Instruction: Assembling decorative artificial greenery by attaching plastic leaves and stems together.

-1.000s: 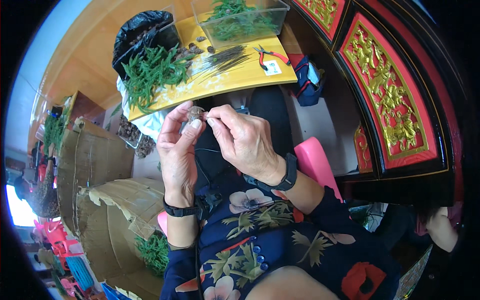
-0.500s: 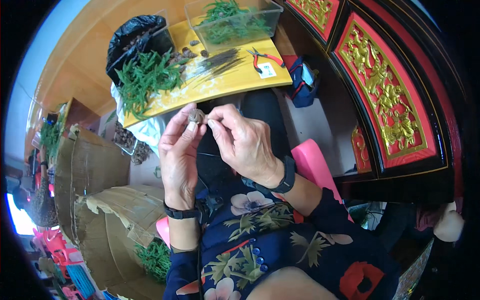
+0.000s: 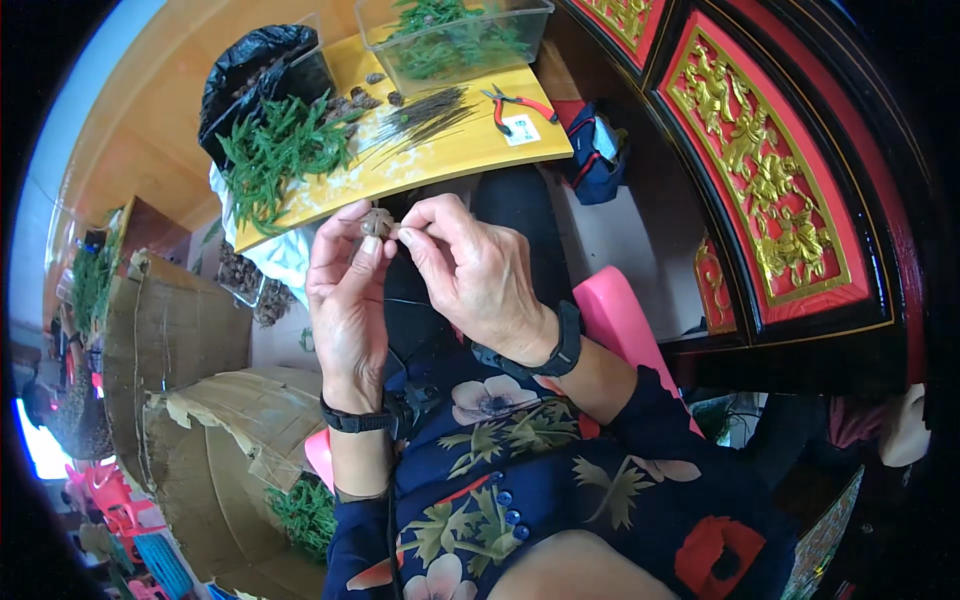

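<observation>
A small brown pine cone [image 3: 376, 222] sits between the thumb and fingertips of my left hand [image 3: 345, 300], just off the table's near edge. Close against its right side, my right hand [image 3: 478, 275] has thumb and forefinger pinched together. What those fingertips grip is too small to make out; a thin wire may run at the cone. On the yellow table [image 3: 470, 155] beyond lie a bundle of thin dark wires [image 3: 425, 115], several loose pine cones [image 3: 350, 102], pliers [image 3: 515, 108] with red handles, and a heap of green artificial sprigs [image 3: 275, 160].
A clear plastic bin [image 3: 460, 45] with green sprigs stands at the table's back, beside a black plastic bag [image 3: 245, 85]. Torn cardboard boxes [image 3: 200, 400] are at my left. Carved red-and-gold panels [image 3: 750, 170] rise on the right, near a pink chair [image 3: 620, 315].
The view has shifted slightly, so the scene sits a little more to the left. Both hands keep hold at the cone, which appears turned a little in the left fingers.
</observation>
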Demonstrator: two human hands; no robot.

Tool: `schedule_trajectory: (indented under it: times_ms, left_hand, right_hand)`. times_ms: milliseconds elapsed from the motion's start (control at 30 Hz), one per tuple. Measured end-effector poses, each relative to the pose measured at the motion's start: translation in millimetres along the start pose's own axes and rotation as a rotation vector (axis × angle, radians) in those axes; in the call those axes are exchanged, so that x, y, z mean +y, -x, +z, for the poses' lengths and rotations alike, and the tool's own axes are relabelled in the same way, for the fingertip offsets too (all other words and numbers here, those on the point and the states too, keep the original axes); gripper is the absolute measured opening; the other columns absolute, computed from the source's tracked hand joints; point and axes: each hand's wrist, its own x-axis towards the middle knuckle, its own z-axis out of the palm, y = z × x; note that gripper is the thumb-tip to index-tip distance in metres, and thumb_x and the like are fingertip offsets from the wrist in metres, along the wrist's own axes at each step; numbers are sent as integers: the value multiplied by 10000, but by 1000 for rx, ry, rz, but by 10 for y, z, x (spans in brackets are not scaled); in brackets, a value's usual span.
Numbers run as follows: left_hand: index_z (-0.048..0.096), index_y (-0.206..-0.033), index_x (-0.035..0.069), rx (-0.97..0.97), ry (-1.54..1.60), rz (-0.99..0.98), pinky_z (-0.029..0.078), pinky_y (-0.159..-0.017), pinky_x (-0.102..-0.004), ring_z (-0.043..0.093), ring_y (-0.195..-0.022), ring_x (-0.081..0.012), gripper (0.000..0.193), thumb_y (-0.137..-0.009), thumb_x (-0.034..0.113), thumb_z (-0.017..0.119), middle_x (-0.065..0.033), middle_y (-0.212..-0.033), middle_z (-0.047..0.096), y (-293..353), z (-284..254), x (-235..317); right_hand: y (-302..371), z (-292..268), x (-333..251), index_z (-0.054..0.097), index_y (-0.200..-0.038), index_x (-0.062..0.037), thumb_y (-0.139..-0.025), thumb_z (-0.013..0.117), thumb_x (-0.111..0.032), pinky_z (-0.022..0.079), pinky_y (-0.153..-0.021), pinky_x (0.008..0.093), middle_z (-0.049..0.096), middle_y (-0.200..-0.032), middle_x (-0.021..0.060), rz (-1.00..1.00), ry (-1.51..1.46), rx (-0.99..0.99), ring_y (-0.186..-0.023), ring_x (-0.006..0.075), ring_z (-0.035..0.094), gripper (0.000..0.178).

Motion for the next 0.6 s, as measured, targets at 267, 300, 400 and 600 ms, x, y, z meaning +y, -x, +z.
schedule_trajectory:
  times_ms: [267,300,400,600]
  left_hand:
    - [499,-1181,-12,-23,-8,63,465,-816,-263,576,-910,-165,342,-848,12,570,-73,-1019,573,25,9,40]
    - [501,-1178,-14,-38,-2,66,464,-820,-265,576,-911,-165,338,-848,15,570,-75,-1029,572,18,13,37]
    - [495,-1183,-16,-37,-18,11,467,-823,-262,578,-912,-157,343,-851,26,571,-78,-1030,576,10,28,-2]
    - [494,-1178,-14,-98,4,-10,474,-815,-252,579,-906,-143,323,-873,70,559,-80,-1012,590,-6,29,-25]
  right_hand:
    - [7,-20,-3,541,-891,-36,-826,593,-39,468,-503,311,591,-665,105,-4,-25,6,-578,254,620,83]
    - [3,-18,-12,541,-891,-36,-826,593,-39,468,-503,311,591,-665,105,-1,-26,7,-578,254,620,83]
    - [-20,-37,-8,541,-886,-32,-831,584,-31,469,-505,307,591,-663,104,-4,-31,3,-583,254,623,71]
    - [-62,-74,70,539,-887,-28,-832,576,-25,471,-507,313,591,-663,108,-34,-52,2,-591,256,628,66]
